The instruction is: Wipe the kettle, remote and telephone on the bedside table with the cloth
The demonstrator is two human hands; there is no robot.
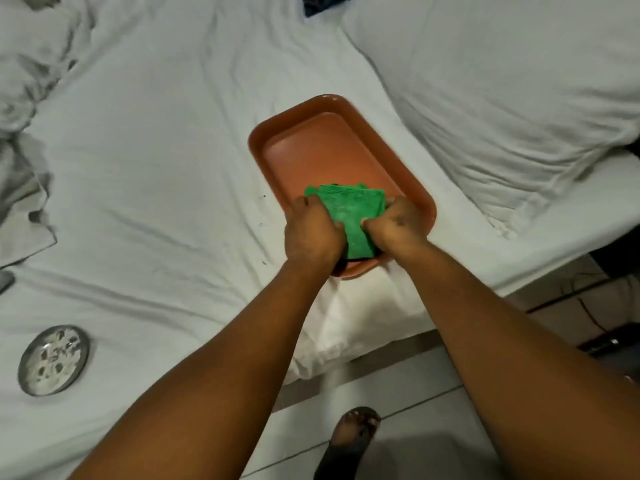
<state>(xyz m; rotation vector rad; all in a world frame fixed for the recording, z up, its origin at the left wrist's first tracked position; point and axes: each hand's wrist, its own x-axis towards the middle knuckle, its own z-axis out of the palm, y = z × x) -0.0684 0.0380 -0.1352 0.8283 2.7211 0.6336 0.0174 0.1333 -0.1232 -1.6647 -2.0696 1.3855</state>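
A green cloth (348, 213) lies bunched at the near end of an orange-brown tray (311, 147) that rests on the white bed. My left hand (311, 233) grips the cloth's left side and my right hand (398, 226) grips its right side. A small dark object shows under the cloth at its top and bottom edges; I cannot tell what it is. No kettle or telephone is in view.
White pillow (502, 98) at the right, crumpled sheets (27, 98) at the left. A round metal dish (53, 360) lies on the bed at the lower left. Tiled floor and my sandalled foot (349, 441) are below; dark cables (595, 327) at the right edge.
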